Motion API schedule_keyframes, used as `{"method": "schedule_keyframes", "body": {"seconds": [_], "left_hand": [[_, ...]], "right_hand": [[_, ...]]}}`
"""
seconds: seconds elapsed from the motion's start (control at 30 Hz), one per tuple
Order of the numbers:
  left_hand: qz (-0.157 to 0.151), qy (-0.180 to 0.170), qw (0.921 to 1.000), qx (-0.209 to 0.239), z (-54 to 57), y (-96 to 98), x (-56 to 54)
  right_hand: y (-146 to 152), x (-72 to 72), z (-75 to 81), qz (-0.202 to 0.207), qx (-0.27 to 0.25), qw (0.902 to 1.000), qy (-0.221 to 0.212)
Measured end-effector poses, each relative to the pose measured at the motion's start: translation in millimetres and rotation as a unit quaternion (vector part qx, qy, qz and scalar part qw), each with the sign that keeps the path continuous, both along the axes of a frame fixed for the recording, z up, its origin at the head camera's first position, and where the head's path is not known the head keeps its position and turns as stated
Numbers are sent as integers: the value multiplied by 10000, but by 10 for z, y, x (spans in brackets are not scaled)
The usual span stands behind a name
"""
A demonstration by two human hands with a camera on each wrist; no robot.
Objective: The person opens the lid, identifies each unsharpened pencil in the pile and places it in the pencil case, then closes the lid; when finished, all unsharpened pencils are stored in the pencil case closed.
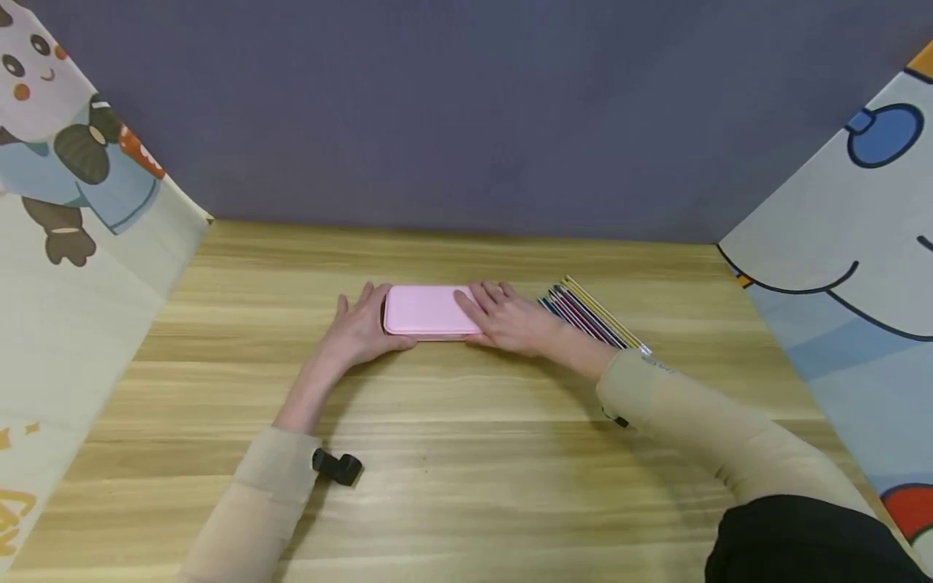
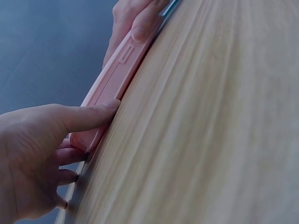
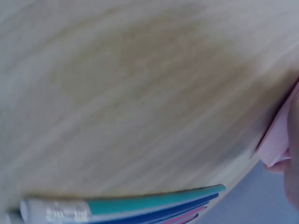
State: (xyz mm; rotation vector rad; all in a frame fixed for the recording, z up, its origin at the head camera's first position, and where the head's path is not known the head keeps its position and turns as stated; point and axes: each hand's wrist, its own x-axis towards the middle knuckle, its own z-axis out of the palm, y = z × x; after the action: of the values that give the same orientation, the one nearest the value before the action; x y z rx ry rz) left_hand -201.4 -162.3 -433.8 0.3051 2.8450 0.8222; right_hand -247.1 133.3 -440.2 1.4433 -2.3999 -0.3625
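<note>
A pink pencil case lies flat on the wooden table, its lid down. My left hand grips its left end, thumb along the front side and fingers round the far side. At the other end my right hand holds it, thumb over the top, fingers spread toward the back corner. From the left wrist, the case's front side shows a small raised rectangle, with the left thumb pressed near its lower edge. Only a corner of the case appears in the right wrist view, beside the fingers.
Several pencils in various colours lie in a slanted bundle right of the case, partly under the right forearm. A teal pencil with an eraser end lies nearest the right wrist camera. A dark grey panel stands along the table's far edge.
</note>
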Motion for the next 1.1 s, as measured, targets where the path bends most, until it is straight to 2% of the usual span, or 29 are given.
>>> {"method": "schedule_keyframes", "body": {"seconds": [0.1,0.43,0.6,0.83,0.97,1.1], "left_hand": [[-43,34,10000,-14,18,5,-10],[-8,-5,10000,53,38,-4,-28],[-79,15,9999,121,6,2,-15],[-29,-56,9998,197,-27,-2,3],[32,-112,9998,147,-15,0,7],[56,-105,9999,84,3,-7,7]], "right_hand": [[4,-7,29,-12,34,10000,-56],[-5,-2,142,-329,276,9971,-630],[-3,11,191,-520,392,9915,-1127],[24,-19,329,-819,179,9698,-2291],[69,-71,438,-838,-495,9565,-2750],[71,-176,547,-890,-1292,9335,-3225]]}}
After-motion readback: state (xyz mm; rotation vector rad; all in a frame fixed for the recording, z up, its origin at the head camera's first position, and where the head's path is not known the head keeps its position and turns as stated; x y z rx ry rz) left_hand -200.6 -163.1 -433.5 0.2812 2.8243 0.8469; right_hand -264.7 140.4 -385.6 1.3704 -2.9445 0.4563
